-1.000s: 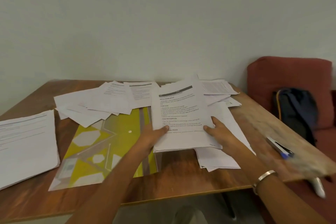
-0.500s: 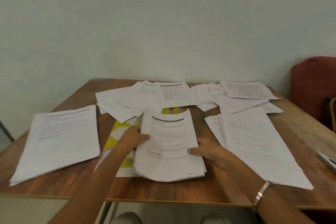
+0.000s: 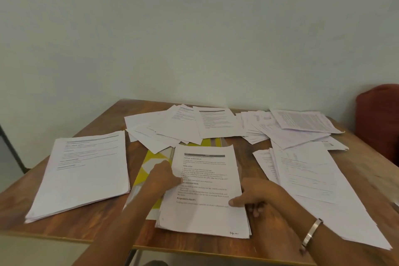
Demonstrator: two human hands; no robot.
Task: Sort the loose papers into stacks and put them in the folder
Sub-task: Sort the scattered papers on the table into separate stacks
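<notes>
The left hand (image 3: 163, 176) rests at the left edge of a printed stack (image 3: 205, 192), its fingers curled onto the top sheet. The right hand (image 3: 258, 196) grips the same stack at its right edge, thumb lying on the top page and fingers tucked under the side. A metal bracelet (image 3: 311, 233) circles the right wrist. The two hands are apart, one on each side of the stack.

This stack lies near the front edge of the wooden counter (image 3: 112, 222), about midway along it, and covers the right part of a yellow patterned folder (image 3: 149, 168). The folder lies flat, its far end disappearing under loose papers (image 3: 183, 125).

Toward the front left corner sits a second, tidy stack (image 3: 84, 170) of printed sheets, turned slightly off square with the counter's edge. Along the far edge, the loose papers fan over one another in an uneven spread from the middle of the counter to its right side. Toward the front right corner, a further overlapping pile (image 3: 313, 183) runs from the middle of the counter out toward the right edge, just beside the right forearm.

Beyond the counter's right edge stands a red cushioned seat (image 3: 380, 119), and a pale wall (image 3: 194, 28) rises behind the far edge.
</notes>
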